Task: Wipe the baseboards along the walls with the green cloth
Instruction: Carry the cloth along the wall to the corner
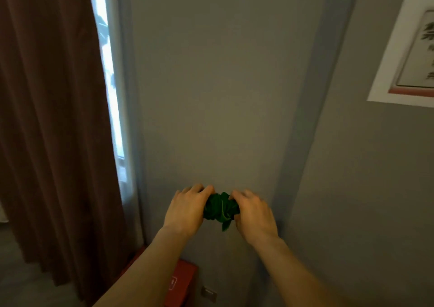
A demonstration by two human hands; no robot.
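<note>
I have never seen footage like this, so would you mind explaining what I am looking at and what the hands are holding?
This is one picture from a wide-angle camera worn on a person's head, looking forward and down. There is no machine. The left hand and the right hand reach out and together hold a bunched green cloth in front of a grey wall. A brown curtain hangs at the left beside a bright window, a framed picture hangs at the right, and a red box sits low down. No baseboard shows clearly.
</note>
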